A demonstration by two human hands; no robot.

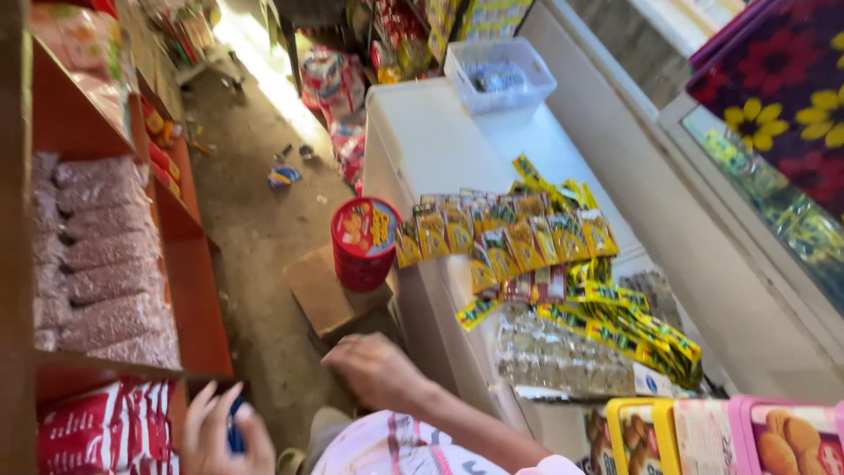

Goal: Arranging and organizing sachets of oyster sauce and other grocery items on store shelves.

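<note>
At the far left, a wooden shelf (189, 264) held clear bags of grain (105, 255) above red-and-white packets (105, 427). The left hand (220, 435) was low in front of it, fingers curled around a small blue object (235, 431) (too blurred to identify). The right hand (374, 369) hung loosely curled and held nothing, near a cardboard piece (321, 295) on the dirt floor and just beside the white freezer (431, 141). A red tin (363, 242) stood against the freezer. Yellow sachet strips (527, 237) lay on top, with a white basket (499, 75) farther back.
</note>
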